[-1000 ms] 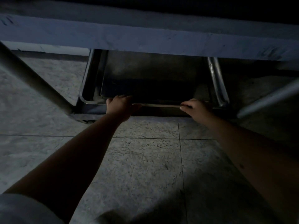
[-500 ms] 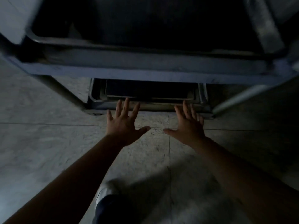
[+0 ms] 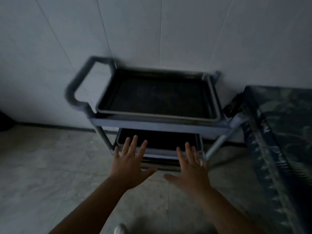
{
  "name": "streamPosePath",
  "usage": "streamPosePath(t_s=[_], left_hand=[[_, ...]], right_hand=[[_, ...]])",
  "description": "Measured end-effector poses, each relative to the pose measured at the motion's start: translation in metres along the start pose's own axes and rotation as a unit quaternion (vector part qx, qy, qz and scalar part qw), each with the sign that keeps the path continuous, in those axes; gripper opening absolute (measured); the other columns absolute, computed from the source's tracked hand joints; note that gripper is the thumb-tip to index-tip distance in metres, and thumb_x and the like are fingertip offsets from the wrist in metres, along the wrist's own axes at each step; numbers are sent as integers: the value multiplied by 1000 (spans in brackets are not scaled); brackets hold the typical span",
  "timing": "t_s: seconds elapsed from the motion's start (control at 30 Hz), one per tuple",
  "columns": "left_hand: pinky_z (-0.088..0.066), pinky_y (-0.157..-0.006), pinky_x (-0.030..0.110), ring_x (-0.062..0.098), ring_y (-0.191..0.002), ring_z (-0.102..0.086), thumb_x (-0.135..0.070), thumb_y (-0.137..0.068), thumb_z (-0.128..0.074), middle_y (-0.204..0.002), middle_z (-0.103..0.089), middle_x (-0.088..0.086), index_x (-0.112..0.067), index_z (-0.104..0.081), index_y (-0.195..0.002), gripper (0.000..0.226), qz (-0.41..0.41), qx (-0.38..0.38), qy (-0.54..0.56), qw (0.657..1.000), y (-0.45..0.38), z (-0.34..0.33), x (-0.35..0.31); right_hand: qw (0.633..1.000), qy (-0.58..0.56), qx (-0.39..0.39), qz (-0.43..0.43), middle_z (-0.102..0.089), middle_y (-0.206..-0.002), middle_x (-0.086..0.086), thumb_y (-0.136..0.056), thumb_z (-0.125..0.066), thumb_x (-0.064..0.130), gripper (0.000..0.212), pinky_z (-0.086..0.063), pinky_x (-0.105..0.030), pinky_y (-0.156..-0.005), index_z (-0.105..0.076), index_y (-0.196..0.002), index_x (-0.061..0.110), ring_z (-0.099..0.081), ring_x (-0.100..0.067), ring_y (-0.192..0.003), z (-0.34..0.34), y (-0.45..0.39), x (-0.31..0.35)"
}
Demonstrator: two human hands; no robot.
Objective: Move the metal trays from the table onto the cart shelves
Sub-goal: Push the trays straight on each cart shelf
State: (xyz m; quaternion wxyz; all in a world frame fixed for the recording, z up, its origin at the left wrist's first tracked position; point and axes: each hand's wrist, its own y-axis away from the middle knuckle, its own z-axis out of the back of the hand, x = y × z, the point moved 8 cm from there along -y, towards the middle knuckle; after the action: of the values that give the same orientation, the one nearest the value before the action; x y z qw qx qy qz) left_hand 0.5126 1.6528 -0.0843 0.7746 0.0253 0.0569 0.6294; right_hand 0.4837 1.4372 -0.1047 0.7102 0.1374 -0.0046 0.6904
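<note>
A grey cart (image 3: 162,126) with a looped handle (image 3: 79,85) stands against the wall. A dark metal tray (image 3: 157,97) lies on its top shelf. Another tray (image 3: 162,138) sits on the middle shelf, and the edge of a third tray (image 3: 160,163) shows on the bottom shelf. My left hand (image 3: 131,163) and my right hand (image 3: 191,169) hover in front of the lower shelves, fingers spread, holding nothing and touching no tray. The picture is dim and blurred.
A table with a dark patterned cover (image 3: 278,132) stands at the right, close to the cart's corner. Grey floor tiles (image 3: 50,174) spread to the left and front. A white shoe tip (image 3: 120,229) shows at the bottom.
Both hands let go of the bottom tray's front rim and drew back with fingers spread. My view rose from the bottom shelf to take in the whole cart.
</note>
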Motion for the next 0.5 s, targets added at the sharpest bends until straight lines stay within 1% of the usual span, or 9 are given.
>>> streamPosePath(t_s=[0.07,0.17,0.23,0.3,0.37,0.43,0.5], left_hand=[[-3,-119,58,21,-146,25,-99,-60,2,-157,29,-1,-40,20,-151,110,-7,-47,-4,999,7,69,-5],[-3,-118,57,18,-144,27,-99,-63,-2,-157,29,-3,-41,21,-151,108,-28,-116,-5,993,19,156,-12],[-4,-118,56,19,-146,23,-99,-64,-4,-159,25,-3,-41,19,-152,108,-44,-166,2,985,30,202,-14],[-4,-118,56,22,-149,19,-98,-64,-6,-162,22,-2,-41,18,-153,108,-57,-197,2,979,43,233,-15],[-4,-118,57,26,-151,15,-98,-65,-11,-165,18,2,-40,17,-153,109,-67,-212,-2,975,54,253,-14],[-4,-118,57,28,-152,13,-97,-68,-15,-167,14,5,-37,15,-154,109,-81,-224,-10,971,62,265,-11],[-4,-118,58,29,-152,13,-96,-69,-17,-167,13,6,-37,14,-154,108,-89,-228,-18,969,67,270,-7]], right_hand=[[999,8,-41,24,46,-143,11,-53,-18,99,115,7,-51,-110,15,-145,40,27,-16,-142,64,13,17],[993,8,-112,45,45,-145,11,-55,-19,98,112,1,-53,-111,13,-145,39,21,-18,-144,144,35,38],[985,9,-163,49,38,-151,8,-56,-19,98,112,-2,-55,-111,13,-146,39,19,-19,-145,186,51,48],[976,15,-208,56,35,-152,7,-56,-20,98,113,-2,-55,-111,10,-147,38,18,-19,-145,218,67,58],[969,16,-239,54,38,-150,8,-57,-22,98,113,0,-54,-110,10,-147,38,18,-18,-145,241,80,67],[965,15,-259,45,39,-150,8,-57,-25,97,113,-1,-54,-110,11,-147,38,19,-18,-145,255,88,75],[965,22,-260,35,38,-150,7,-57,-25,97,115,-2,-56,-112,12,-147,37,20,-19,-145,262,94,82]])
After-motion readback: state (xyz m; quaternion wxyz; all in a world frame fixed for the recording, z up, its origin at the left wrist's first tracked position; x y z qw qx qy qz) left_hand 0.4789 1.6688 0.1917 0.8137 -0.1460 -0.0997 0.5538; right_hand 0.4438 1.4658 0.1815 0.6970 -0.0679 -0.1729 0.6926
